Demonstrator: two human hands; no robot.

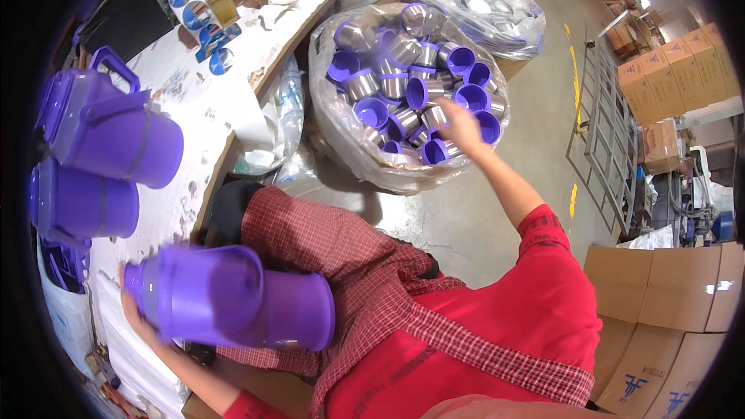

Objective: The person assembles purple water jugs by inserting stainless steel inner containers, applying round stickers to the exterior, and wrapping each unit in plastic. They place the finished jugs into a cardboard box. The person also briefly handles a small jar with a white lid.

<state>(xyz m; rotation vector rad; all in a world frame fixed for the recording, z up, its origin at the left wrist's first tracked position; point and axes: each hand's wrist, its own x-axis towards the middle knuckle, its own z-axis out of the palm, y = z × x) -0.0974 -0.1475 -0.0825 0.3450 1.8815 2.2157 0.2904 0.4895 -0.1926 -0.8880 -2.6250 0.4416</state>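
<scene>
A purple thermos jug [287, 306] lies sideways across my lap, its narrower neck pointing left. My left hand [133, 312] is closed around that neck end; the jug hides part of the fingers. My right arm stretches to a large clear plastic bag [334, 120] full of cups, steel outside and purple inside. Over the bag's right part, my right hand [461, 126] is at a steel cup [434, 117]. Its fingers are blurred and partly hidden, so I cannot tell whether they grip the cup.
Two purple jugs with handles [147, 147] lie on the white worktable [206, 101] at left. Behind the cups stands another filled plastic bag [512, 19]. A grey metal rack [609, 136] lies on the floor at right, with cardboard boxes [660, 287] near it.
</scene>
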